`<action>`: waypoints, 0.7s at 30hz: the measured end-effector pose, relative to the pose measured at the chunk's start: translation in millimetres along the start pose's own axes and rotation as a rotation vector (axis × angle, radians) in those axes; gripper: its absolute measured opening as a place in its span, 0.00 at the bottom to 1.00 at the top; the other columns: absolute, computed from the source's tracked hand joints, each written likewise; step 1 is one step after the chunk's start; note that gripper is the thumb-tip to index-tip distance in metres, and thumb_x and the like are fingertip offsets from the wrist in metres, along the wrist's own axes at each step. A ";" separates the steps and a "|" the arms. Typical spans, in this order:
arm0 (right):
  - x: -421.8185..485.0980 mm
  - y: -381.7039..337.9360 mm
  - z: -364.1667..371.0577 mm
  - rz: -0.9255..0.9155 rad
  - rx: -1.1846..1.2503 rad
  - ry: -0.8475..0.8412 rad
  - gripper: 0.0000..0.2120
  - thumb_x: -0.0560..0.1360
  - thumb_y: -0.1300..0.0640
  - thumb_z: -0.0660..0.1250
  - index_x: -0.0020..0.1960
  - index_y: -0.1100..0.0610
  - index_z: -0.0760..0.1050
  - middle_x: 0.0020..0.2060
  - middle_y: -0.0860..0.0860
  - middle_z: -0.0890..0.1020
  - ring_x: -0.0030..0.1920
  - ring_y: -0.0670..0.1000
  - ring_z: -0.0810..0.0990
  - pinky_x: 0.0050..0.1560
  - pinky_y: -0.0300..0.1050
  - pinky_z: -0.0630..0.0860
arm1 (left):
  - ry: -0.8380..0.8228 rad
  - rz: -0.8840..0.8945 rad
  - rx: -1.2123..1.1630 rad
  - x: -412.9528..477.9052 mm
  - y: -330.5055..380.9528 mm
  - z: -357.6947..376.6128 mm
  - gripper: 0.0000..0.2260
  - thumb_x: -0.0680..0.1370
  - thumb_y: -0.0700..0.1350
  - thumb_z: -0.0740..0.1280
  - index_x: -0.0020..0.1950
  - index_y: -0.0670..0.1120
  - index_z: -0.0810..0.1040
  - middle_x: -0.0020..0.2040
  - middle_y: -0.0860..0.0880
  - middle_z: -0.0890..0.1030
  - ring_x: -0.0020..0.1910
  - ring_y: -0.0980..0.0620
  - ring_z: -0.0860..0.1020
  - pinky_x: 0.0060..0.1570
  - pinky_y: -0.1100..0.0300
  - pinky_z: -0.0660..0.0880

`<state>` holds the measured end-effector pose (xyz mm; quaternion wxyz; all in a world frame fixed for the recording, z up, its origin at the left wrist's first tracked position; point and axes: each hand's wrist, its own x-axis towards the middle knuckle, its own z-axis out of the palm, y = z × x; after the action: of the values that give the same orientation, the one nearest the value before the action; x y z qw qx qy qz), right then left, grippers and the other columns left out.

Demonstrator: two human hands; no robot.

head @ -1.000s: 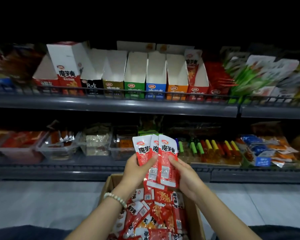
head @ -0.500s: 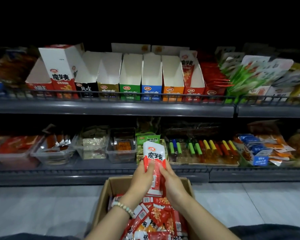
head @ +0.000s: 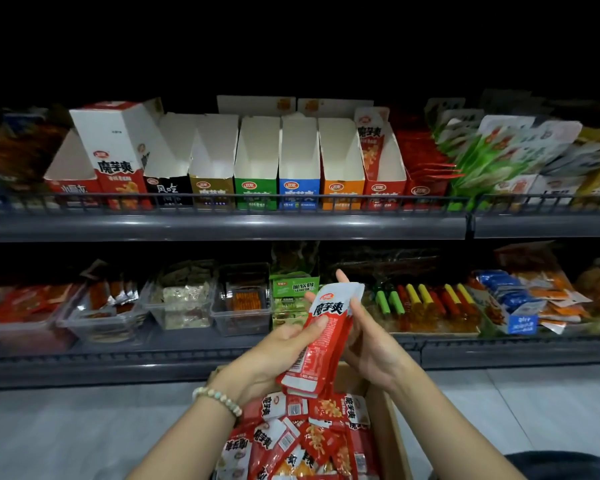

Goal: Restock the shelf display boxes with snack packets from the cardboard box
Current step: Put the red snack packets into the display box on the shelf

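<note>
Shelves (head: 222, 226) face you, bare floor (head: 84, 427) flanks the cardboard box (head: 394, 427), and your left hand (head: 274, 351) and right hand (head: 371, 341) both clasp the packet stack (head: 323, 344), its long axis tilted up-right.

Upper shelf (head: 222, 226), above your L hand (head: 278, 355) and R hand (head: 371, 344): row of open-top display boxes (head: 257, 161) behind wire rail (head: 257, 199); green packs (head: 482, 164) further R. Lower shelf (head: 153, 344), level w/ hands: clear tubs (head: 239, 306) to L, coloured stick packs (head: 426, 303) to R. Floor (head: 84, 427): cardboard box (head: 394, 431) directly below hands.
</note>
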<state>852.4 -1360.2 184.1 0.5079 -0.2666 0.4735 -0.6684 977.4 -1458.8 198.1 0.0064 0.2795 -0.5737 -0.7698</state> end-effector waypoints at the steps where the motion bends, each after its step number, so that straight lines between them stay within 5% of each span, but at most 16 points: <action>1: 1.1 -0.7 0.5 -0.013 -0.025 -0.018 0.40 0.63 0.35 0.73 0.71 0.34 0.60 0.64 0.50 0.78 0.64 0.52 0.76 0.63 0.51 0.73 | -0.018 0.000 -0.008 0.2 1.3 0.5 0.25 0.71 0.57 0.66 0.57 0.38 0.77 0.38 0.47 0.84 0.34 0.54 0.81 0.34 0.64 0.77; 6: 10.7 -13.1 3.8 -0.106 -0.071 0.021 0.40 0.61 0.37 0.76 0.70 0.40 0.65 0.60 0.54 0.80 0.61 0.54 0.79 0.60 0.49 0.76 | 0.029 0.033 0.077 1.5 16.9 4.6 0.20 0.75 0.58 0.63 0.55 0.42 0.77 0.40 0.48 0.83 0.37 0.55 0.81 0.37 0.65 0.78; 10: 17.8 -27.6 10.7 -0.191 -0.195 0.153 0.27 0.66 0.44 0.71 0.64 0.40 0.72 0.57 0.56 0.81 0.59 0.54 0.80 0.64 0.55 0.73 | 0.098 0.073 0.425 0.7 34.7 1.4 0.32 0.67 0.71 0.66 0.60 0.50 0.70 0.54 0.51 0.80 0.49 0.59 0.78 0.44 0.65 0.74; 14: 24.6 -43.4 15.3 -0.207 -0.241 0.237 0.24 0.61 0.39 0.72 0.57 0.38 0.75 0.55 0.55 0.81 0.58 0.53 0.80 0.62 0.55 0.75 | 0.038 0.110 0.506 2.3 48.4 -0.8 0.34 0.64 0.70 0.69 0.63 0.53 0.70 0.56 0.54 0.78 0.53 0.59 0.76 0.55 0.61 0.72; 18: 27.7 -71.0 5.0 -0.163 -0.263 0.121 0.25 0.70 0.43 0.70 0.64 0.46 0.69 0.56 0.53 0.81 0.58 0.51 0.80 0.54 0.41 0.76 | -0.121 0.041 0.020 3.3 71.4 -5.2 0.24 0.71 0.60 0.68 0.57 0.42 0.76 0.42 0.50 0.77 0.35 0.57 0.72 0.33 0.66 0.71; 21: 26.5 -97.1 -2.5 -0.171 -0.268 0.017 0.28 0.68 0.58 0.72 0.66 0.51 0.68 0.56 0.56 0.81 0.56 0.53 0.81 0.52 0.42 0.77 | -0.354 -0.077 -0.309 1.8 90.2 -12.9 0.27 0.73 0.56 0.69 0.59 0.34 0.77 0.45 0.44 0.78 0.34 0.54 0.72 0.30 0.65 0.71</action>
<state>799.9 -1380.5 267.6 0.4050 -0.3655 0.5384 -0.6422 953.5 -1501.5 275.0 -0.0808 0.1577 -0.4300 -0.8852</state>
